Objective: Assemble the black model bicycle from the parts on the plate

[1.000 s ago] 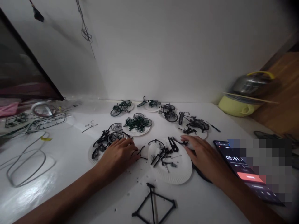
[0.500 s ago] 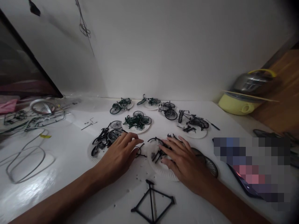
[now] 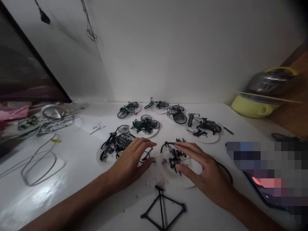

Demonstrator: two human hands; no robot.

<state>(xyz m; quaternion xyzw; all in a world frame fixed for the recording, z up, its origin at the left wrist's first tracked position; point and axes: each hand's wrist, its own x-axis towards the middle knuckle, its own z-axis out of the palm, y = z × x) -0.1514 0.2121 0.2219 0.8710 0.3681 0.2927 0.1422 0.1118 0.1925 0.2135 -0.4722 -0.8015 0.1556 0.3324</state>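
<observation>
My left hand [image 3: 133, 157] is open, its thumb apart from its fingers, beside a paper plate [image 3: 103, 163] of black model bicycle parts and spoked wheels [image 3: 123, 140]. My right hand [image 3: 207, 168] is also open. Its fingers hover over or touch a second paper plate [image 3: 169, 179]; whether they touch a part, I cannot tell. On that plate lie small dark parts [image 3: 173, 162] and a curved black piece [image 3: 166, 145], close to the right fingertips. Nearer to me, a black diamond-shaped bicycle frame [image 3: 160, 205] lies flat. A dark wheel [image 3: 227, 173] is partly hidden behind my right hand.
Further back stand several miniature bicycles [image 3: 130, 109] and a plate with green parts [image 3: 144, 125]. A thin dark tool [image 3: 228, 130] lies to the right, near a phone [image 3: 262, 192] and a yellow pot [image 3: 255, 106]. Wire and tape [image 3: 51, 112] sit left, below a screen [image 3: 24, 64].
The view has turned slightly left, so everything sits further right. My right fingers have drawn together and swung off the plate's middle, uncovering more parts. My left hand stays near its place, thumb lower.
</observation>
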